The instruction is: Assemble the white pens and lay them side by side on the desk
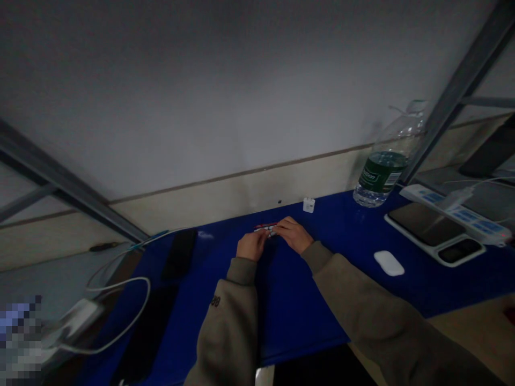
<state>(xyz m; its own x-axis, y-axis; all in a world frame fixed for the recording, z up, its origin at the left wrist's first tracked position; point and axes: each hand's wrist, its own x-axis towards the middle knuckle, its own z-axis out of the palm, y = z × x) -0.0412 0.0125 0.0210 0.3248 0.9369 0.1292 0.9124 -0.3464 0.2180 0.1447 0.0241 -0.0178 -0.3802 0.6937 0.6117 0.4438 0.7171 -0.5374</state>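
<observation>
Here, left hand [251,246] and right hand [294,236] pinch white piece [271,231], grips narrow; tabletop [298,305] open toward near edge.

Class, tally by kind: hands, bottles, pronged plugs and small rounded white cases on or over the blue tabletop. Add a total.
Hands (left hand, right hand): 2
Bottle: 1
Pronged plug: 1
Rounded white case: 1
Total: 5

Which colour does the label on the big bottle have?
The label is dark green, seen best in the head view.
</observation>
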